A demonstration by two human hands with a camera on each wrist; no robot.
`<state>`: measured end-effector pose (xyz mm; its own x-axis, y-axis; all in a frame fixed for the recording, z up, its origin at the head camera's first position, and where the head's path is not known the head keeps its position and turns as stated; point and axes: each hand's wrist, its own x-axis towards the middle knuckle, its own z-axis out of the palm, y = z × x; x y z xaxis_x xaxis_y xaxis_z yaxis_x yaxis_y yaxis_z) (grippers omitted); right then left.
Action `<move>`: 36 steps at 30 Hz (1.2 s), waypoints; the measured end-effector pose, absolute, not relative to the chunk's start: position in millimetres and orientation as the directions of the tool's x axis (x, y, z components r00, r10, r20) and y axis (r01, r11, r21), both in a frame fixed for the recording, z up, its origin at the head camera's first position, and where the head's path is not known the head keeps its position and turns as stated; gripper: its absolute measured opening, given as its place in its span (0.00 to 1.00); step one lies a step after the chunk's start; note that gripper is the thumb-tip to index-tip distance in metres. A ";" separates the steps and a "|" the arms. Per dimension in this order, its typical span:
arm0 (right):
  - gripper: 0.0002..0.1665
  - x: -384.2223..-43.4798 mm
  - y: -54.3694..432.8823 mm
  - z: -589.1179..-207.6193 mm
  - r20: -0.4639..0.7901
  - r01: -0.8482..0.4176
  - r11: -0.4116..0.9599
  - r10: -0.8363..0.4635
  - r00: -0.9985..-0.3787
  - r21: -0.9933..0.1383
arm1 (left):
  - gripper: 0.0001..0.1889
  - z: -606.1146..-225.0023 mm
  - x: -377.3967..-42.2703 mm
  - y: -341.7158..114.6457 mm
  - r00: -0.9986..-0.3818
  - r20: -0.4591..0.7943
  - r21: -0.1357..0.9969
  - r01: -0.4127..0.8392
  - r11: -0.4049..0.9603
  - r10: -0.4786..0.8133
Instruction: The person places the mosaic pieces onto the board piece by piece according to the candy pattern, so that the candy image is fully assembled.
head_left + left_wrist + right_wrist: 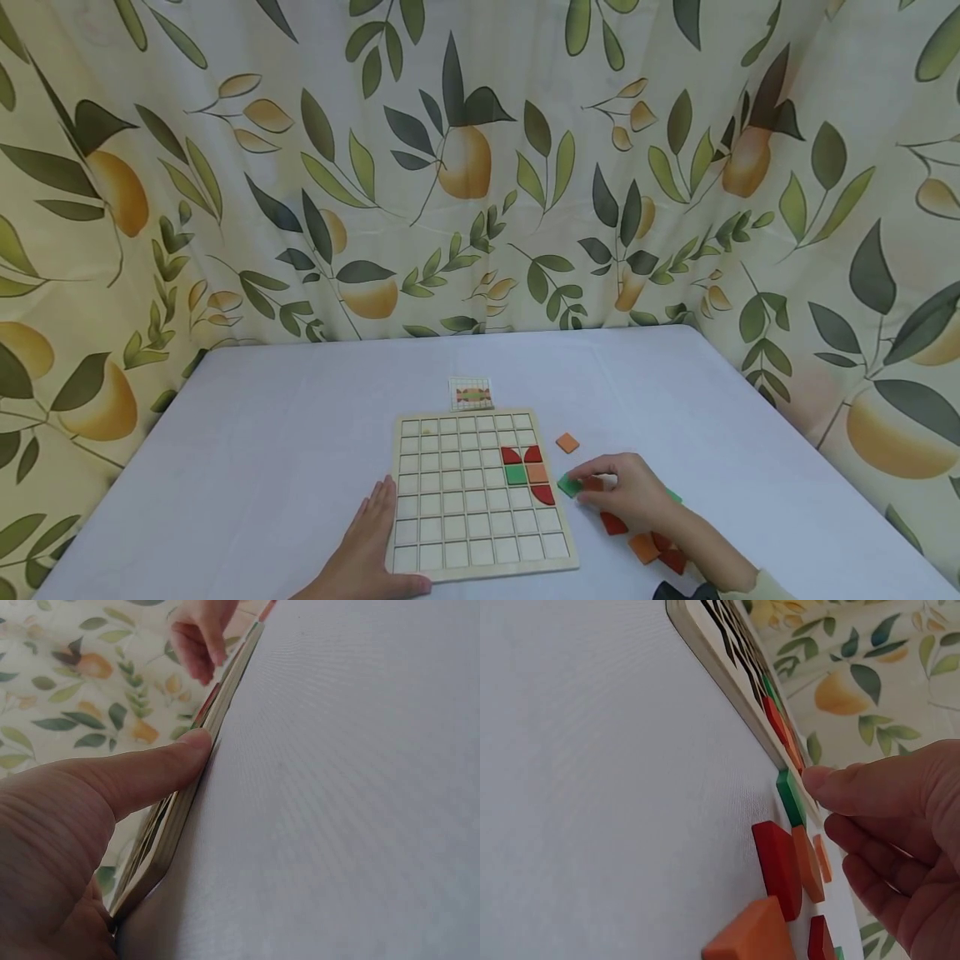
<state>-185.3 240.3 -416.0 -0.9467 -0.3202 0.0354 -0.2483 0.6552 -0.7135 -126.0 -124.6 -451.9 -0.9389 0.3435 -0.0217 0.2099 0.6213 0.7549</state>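
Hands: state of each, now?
Left hand: open, against the board.
Right hand: fingertips at a green tile; whether gripping it cannot be told.

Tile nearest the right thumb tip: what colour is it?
Green; the tile shows best in the right wrist view.
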 end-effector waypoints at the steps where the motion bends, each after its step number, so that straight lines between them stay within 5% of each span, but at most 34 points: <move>1: 0.13 -183.3 242.4 -415.1 0.032 -0.245 0.657 -0.319 -0.947 -0.713 | 0.70 -452.0 -125.9 -124.4 -0.939 -0.021 0.755 0.209 0.622 0.342; 19: 0.13 -160.0 278.8 -405.3 -0.049 -0.328 0.619 -0.510 -0.859 -0.714 | 0.70 -451.2 -126.2 -124.7 -0.933 -0.004 0.753 0.234 0.615 0.359; 36: 0.13 -159.4 281.3 -404.4 -0.074 -0.330 0.611 -0.540 -0.839 -0.720 | 0.70 -452.0 -127.2 -124.0 -0.935 -0.008 0.742 0.232 0.629 0.355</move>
<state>-159.4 281.3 -404.4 -0.8387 -0.5397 -0.0735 -0.3298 0.6106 -0.7200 -127.2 -124.0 -452.0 -0.9350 0.3545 -0.0078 0.2324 0.6292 0.7417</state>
